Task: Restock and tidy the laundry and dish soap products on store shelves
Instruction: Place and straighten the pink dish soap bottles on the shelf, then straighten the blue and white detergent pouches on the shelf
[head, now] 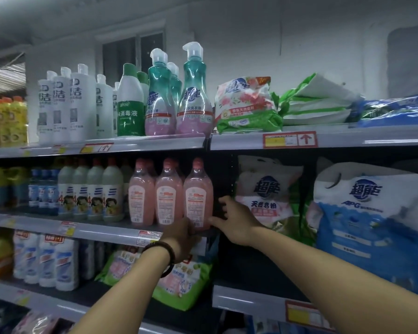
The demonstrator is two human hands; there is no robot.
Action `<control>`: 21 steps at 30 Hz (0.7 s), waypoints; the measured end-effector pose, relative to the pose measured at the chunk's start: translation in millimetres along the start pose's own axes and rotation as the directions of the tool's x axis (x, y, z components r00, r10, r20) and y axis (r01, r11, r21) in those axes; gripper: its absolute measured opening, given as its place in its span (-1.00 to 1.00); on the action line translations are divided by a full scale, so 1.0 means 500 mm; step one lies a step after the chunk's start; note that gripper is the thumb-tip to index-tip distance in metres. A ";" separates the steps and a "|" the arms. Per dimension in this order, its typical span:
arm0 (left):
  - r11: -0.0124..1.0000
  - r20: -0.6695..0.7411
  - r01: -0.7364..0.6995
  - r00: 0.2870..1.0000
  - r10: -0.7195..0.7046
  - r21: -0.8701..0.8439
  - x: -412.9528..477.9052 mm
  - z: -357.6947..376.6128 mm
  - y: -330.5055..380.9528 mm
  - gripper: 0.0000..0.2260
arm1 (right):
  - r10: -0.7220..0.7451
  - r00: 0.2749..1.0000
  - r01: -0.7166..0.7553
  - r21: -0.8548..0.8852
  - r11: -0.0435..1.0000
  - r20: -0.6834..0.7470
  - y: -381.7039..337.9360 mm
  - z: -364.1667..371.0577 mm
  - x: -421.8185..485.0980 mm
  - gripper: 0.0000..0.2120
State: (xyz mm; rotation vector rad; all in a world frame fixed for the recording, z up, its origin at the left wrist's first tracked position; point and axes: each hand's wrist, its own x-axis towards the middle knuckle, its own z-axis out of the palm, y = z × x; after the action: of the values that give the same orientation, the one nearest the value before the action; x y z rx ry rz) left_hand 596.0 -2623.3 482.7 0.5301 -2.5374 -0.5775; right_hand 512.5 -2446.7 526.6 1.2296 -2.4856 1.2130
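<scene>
A: Pink liquid fills the three clear bottles at centre frame; the rightmost pink bottle (198,196) stands upright at the right end of the middle shelf (101,231), its back label with a barcode facing out.

B: And the hands?

A: The left hand (181,233), with a dark bead bracelet (165,253) on the wrist, sits at that bottle's base by the shelf edge. Its fingers are hidden behind the hand, so I cannot tell whether it grips the bottle. The right hand (237,220) reaches in just right of the bottle, thumb and fingers spread, the thumb close to the bottle's lower side and the fingers curled toward the dark gap beside it.

B: Other containers?

A: Upper centre, two teal pump bottles (193,92) with pink lower halves stand on the top shelf (143,145), next to a white-and-green disinfectant bottle (130,104) and a row of white bottles (65,104). To the right lies a floral powder bag (246,104). At right of frame, large white-and-blue detergent bags (372,213) lean on one another. Lower centre, a green-edged pink pouch (179,280) lies under the left forearm.
</scene>
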 end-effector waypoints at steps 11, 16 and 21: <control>0.981 -0.149 -0.151 0.980 0.132 -0.120 -0.105 0.124 0.236 -0.85 | 0.048 0.971 -0.097 -0.201 0.975 -0.233 0.100 -0.218 -0.205 -0.84; 0.907 0.011 -0.187 0.979 0.206 -0.376 -0.116 0.229 0.389 -0.74 | 0.097 0.925 -0.183 -0.209 0.961 -0.366 0.179 -0.296 -0.312 -0.81; 0.833 0.032 -0.225 0.960 0.278 -0.506 -0.095 0.308 0.461 -0.47 | 0.225 0.846 -0.329 -0.143 0.933 -0.483 0.278 -0.375 -0.375 -0.63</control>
State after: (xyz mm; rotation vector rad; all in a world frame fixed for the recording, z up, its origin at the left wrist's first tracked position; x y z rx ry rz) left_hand 493.6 -2362.5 454.6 -0.0264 -2.3582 -1.1347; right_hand 495.0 -2150.0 489.8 0.4587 -2.3924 1.0843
